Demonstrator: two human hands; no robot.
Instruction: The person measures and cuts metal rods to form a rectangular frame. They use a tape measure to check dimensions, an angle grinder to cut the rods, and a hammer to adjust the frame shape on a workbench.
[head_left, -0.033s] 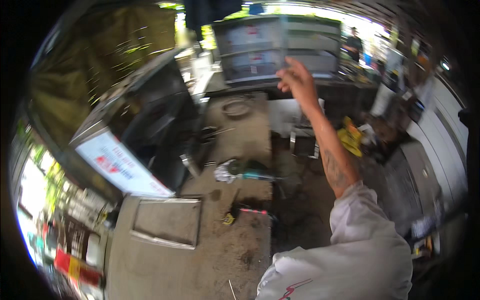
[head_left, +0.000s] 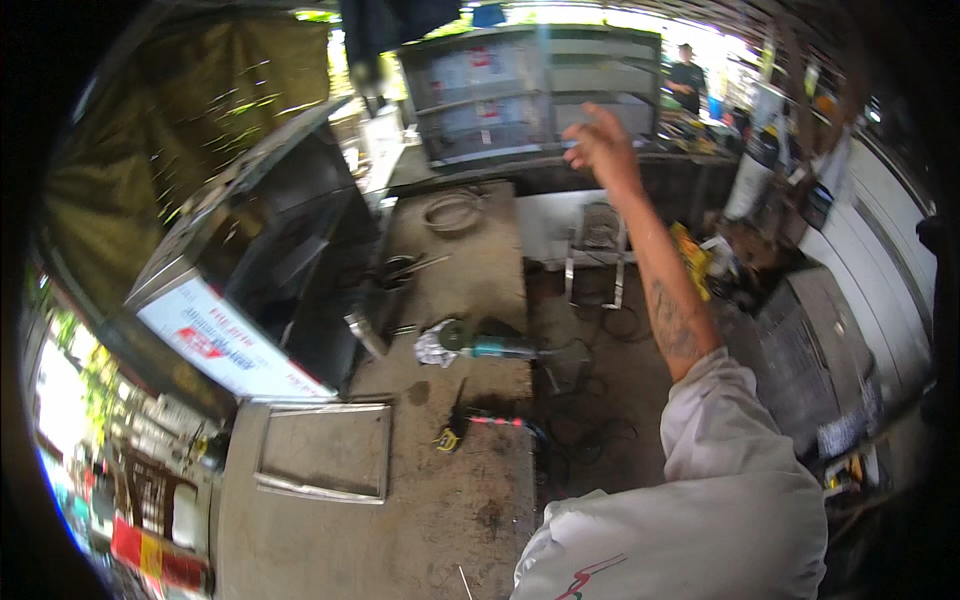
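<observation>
At the left, near side, a red box point(head_left: 165, 556) with a yellow band sits low. To its right, an open metal cabinet point(head_left: 262, 262), one panel white and printed, stands at an angle along the left side of the worktable point(head_left: 330, 548). A thin rectangular frame point(head_left: 386, 452) lies flat before it. Farther right on the table are a tape measure point(head_left: 448, 439), a coiled ring point(head_left: 452, 212) toward the far end, and a teal power tool point(head_left: 500, 347) at the right edge. A metal shelf unit point(head_left: 490, 95) stands at the far side. In front of its right part, in this view, the right hand point(head_left: 606, 152) is raised, empty, fingers loosely bent; the left hand's state cannot be told. A co-worker point(head_left: 687, 80) stands far right.
</observation>
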